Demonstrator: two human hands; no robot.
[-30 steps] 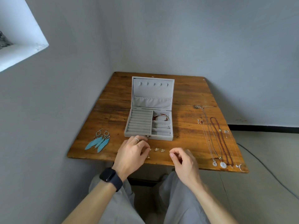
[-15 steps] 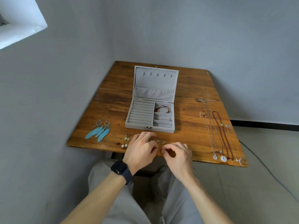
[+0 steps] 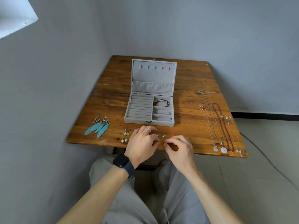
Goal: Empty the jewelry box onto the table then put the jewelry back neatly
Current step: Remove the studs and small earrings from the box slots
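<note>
The grey jewelry box [image 3: 138, 120] stands open at the middle of the wooden table [image 3: 191, 101]. Its right compartments hold a red bead bracelet [image 3: 161, 102] and a silver bangle [image 3: 162, 112]; the ring rolls on the left are bare. At the table's front edge my left hand [image 3: 142, 144] and my right hand [image 3: 178, 148] meet fingertip to fingertip, each pinching at a tiny earring piece too small to make out. Two small stud earrings [image 3: 163, 135] lie just beyond my fingers.
Blue feather earrings [image 3: 99, 126] lie at the front left, with drop earrings [image 3: 127, 132] and pearl studs [image 3: 124, 140] beside my left hand. Several necklaces [image 3: 216, 123], one of dark red beads [image 3: 224, 126], stretch along the right side. Walls close in on the left and behind.
My right hand has moved left to meet my left hand at the front edge. The view has shifted, and the drop and pearl earrings now show left of my left hand.
</note>
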